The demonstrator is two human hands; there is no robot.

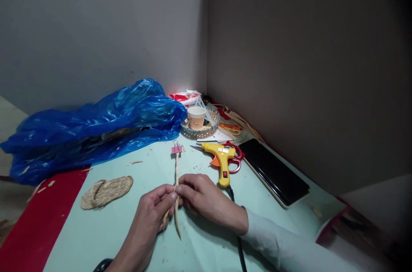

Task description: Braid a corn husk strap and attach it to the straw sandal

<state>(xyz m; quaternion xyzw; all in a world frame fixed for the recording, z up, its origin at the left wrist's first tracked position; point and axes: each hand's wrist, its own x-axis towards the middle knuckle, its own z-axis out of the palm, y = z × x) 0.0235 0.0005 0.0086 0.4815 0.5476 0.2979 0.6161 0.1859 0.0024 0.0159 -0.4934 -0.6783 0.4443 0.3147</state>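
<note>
A thin braid of pale plant fibre [177, 167] runs from a pink binder clip [177, 149] down to my fingers. My left hand [153, 207] pinches the fibre strands from the left side. From the right, my right hand [206, 197] closes its thumb and fingers on the strands, touching the left fingertips. Two loose strand ends hang below the hands toward me. A small woven straw slipper [107, 192] lies on the table left of my hands. To the right rests a yellow glue gun [222, 157], its black cord running past my right wrist.
Red-handled scissors [238, 164] lie under the glue gun. Beyond is a black flat device [273, 171]. A paper cup [196, 117] stands in a woven basket [193, 134] at the back, beside a blue plastic bag [106, 122]. Walls bound the pale green tabletop [128, 237].
</note>
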